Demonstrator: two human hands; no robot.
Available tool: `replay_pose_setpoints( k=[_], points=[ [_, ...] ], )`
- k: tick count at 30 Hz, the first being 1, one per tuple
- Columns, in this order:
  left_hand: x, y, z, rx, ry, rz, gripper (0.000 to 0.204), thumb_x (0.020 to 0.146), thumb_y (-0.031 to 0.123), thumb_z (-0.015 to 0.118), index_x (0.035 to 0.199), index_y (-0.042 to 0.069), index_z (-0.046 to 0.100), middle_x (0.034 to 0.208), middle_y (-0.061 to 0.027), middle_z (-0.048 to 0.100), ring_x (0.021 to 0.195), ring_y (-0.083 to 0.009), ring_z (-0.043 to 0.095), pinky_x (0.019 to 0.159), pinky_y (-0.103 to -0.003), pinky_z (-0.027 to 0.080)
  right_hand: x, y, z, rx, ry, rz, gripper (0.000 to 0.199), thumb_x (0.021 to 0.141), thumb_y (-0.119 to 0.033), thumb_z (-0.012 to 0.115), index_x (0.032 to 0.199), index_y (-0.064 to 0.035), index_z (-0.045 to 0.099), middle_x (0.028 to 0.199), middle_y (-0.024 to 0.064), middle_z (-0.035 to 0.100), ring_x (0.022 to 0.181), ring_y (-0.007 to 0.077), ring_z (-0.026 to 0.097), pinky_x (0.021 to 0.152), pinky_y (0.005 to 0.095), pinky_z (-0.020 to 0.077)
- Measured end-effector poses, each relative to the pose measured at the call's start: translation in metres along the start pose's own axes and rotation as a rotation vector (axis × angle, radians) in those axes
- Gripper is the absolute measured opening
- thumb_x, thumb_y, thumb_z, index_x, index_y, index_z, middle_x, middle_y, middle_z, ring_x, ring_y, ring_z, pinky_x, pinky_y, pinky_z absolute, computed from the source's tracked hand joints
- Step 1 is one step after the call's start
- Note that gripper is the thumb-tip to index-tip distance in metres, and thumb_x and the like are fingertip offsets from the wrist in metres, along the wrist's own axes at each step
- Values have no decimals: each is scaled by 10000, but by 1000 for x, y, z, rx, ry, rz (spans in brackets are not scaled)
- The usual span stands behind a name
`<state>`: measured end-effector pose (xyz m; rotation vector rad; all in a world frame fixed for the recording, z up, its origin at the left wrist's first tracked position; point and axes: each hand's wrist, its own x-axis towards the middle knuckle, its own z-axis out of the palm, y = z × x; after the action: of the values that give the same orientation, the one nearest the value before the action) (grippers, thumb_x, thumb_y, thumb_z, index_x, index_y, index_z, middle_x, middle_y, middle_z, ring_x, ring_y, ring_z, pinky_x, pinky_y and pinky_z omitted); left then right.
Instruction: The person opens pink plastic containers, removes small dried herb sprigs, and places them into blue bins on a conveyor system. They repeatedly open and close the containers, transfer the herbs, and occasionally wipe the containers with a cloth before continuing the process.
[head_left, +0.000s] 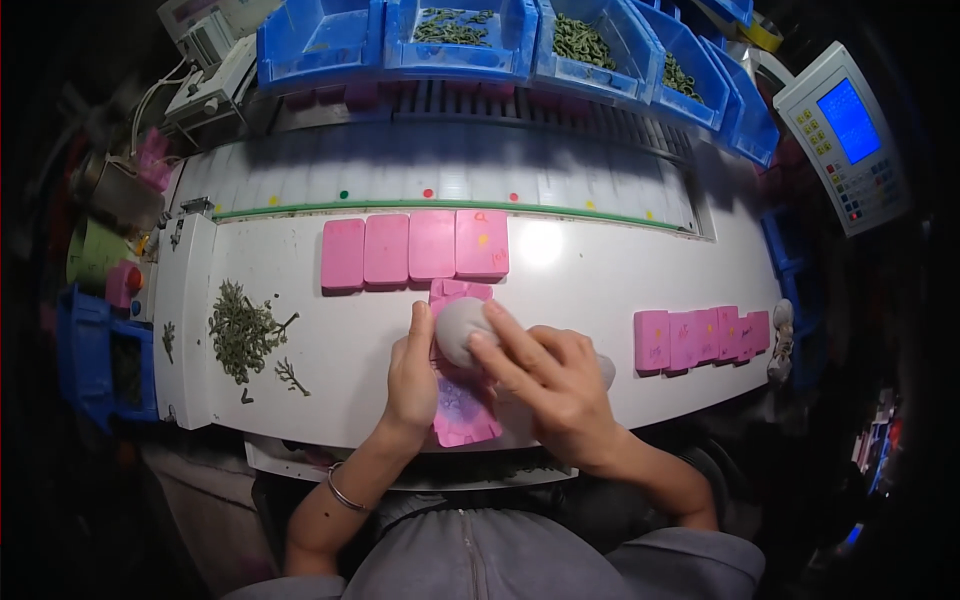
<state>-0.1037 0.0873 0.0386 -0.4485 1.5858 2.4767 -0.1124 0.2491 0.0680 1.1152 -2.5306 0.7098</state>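
Note:
My left hand (408, 378) is closed round the edge of a pink rubber mould (466, 415), thumb pointing up. The mould is folded open, with its cut inner faces showing and a bluish-purple patch on the near half. In my right hand (565, 385) a round, pale grey powder pouch (462, 330) is gripped by the fingertips. It lies against the middle of the mould and hides part of it. Just beyond stand several shut pink mould blocks (432, 245) side by side in a row. A second pale round thing (606, 371) is mostly hidden behind my right hand.
A heap of small green wax pieces (240, 335) lies on the white table (330, 400) at left. More pink blocks (690, 338) line up at right. Blue bins (460, 60), some with green pieces, hang along the back. A keypad device with a blue screen (850, 120) stands far right.

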Motion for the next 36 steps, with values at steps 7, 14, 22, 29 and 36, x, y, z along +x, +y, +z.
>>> replay_pose_setpoints(
  k=[7, 14, 22, 29, 36],
  points=[
    [-3, 3, 0, 218, 15, 361, 613, 984, 417, 235, 1094, -97, 551, 937, -159, 632, 758, -169, 599, 705, -295, 496, -20, -13, -19, 188, -236, 79, 670, 596, 63, 546, 1253, -66, 517, 1346, 101, 459, 831, 217, 522, 790, 317, 404],
    [1, -4, -2, 167, -45, 316, 628, 986, 409, 205, 1051, -92, 578, 916, -157, 643, 763, -194, 624, 697, -311, 520, -20, -14, -21, 254, -151, 115, 746, 556, 62, 568, 1283, -86, 490, 1363, 96, 440, 855, 222, 514, 808, 324, 394],
    [6, -3, -5, 160, 17, 286, 639, 985, 424, 198, 1014, -80, 590, 892, -158, 645, 755, -182, 618, 686, -301, 511, -18, -18, -12, 159, -169, 36, 699, 601, 25, 572, 1282, -110, 492, 1323, 73, 477, 852, 213, 511, 806, 318, 398],
    [5, -4, -20, 121, 133, 171, 534, 985, 398, 269, 937, -32, 581, 820, -119, 623, 713, -153, 589, 677, -273, 485, -19, 6, -10, 76, -198, 208, 807, 522, 47, 611, 1301, -111, 468, 1358, 95, 433, 943, 263, 512, 832, 362, 396],
    [-8, 2, -12, -452, 5, -217, 629, 951, 511, 266, 995, -55, 538, 880, -185, 632, 765, -287, 640, 744, -364, 526, 16, -9, -2, 835, 24, 424, 484, 785, -15, 623, 1248, -6, 481, 1072, 162, 551, 952, 273, 542, 841, 339, 434]
  ],
)
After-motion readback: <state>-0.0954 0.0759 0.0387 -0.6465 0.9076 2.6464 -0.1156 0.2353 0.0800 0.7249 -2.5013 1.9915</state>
